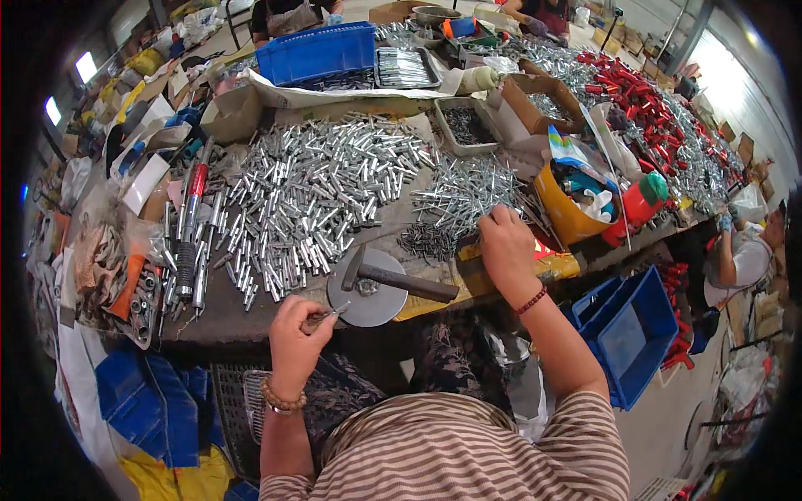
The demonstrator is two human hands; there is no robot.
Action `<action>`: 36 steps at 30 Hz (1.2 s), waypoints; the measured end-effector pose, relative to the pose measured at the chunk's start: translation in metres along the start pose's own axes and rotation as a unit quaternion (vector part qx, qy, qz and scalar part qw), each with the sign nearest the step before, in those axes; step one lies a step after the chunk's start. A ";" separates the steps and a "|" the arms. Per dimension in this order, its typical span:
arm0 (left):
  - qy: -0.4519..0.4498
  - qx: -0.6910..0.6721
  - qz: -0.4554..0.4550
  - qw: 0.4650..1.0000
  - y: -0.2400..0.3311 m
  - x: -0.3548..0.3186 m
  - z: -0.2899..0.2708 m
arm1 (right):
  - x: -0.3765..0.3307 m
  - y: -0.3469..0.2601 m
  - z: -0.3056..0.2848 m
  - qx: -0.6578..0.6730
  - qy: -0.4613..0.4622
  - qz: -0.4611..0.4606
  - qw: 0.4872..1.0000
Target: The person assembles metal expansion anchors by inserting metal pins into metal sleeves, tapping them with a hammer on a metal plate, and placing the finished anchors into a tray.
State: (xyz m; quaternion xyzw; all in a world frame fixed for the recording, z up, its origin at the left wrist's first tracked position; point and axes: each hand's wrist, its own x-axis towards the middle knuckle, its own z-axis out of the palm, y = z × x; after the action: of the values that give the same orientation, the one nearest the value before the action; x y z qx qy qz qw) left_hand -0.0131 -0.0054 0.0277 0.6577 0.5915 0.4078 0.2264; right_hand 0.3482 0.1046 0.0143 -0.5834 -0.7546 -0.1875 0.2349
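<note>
Near the table's front edge, my left hand point(298, 334) is closed round a small metal part point(324, 316), its pointed end showing past the fingers toward a round grey plate point(380, 311). A hammer point(401, 280) lies across that plate. My right hand point(507, 250) reaches down to the right edge of a heap of thin metal pins point(468, 188). Its fingers are bent together, and what they hold, if anything, is hidden. Small dark pieces point(426, 242) lie left of this hand. A large pile of shiny metal tubes point(317, 184) spreads over the left half of the table.
A yellow bucket point(561, 209) and a red bottle with a green cap point(642, 204) stand at the right. Behind are a grey tray point(468, 125), a cardboard box point(535, 96) and a blue crate point(317, 54). Blue bins point(631, 334) sit below right. Other people work nearby.
</note>
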 end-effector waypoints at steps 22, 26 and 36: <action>-0.010 0.062 0.093 0.994 0.004 0.012 0.014 | 0.003 -0.021 -0.041 0.276 -0.148 0.029 0.949; -0.023 0.047 0.067 0.996 0.005 0.009 0.015 | -0.005 -0.064 -0.052 0.284 -0.110 -0.055 0.951; -0.023 0.086 0.086 0.992 0.008 0.006 0.016 | -0.024 -0.129 -0.034 0.335 -0.114 -0.137 0.925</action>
State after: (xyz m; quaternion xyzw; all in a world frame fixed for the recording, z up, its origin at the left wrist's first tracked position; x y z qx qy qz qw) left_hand 0.0039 0.0019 0.0267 0.7324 0.5602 0.3583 0.1461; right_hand 0.2333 0.0344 0.0267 -0.3790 -0.8676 0.1142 0.3011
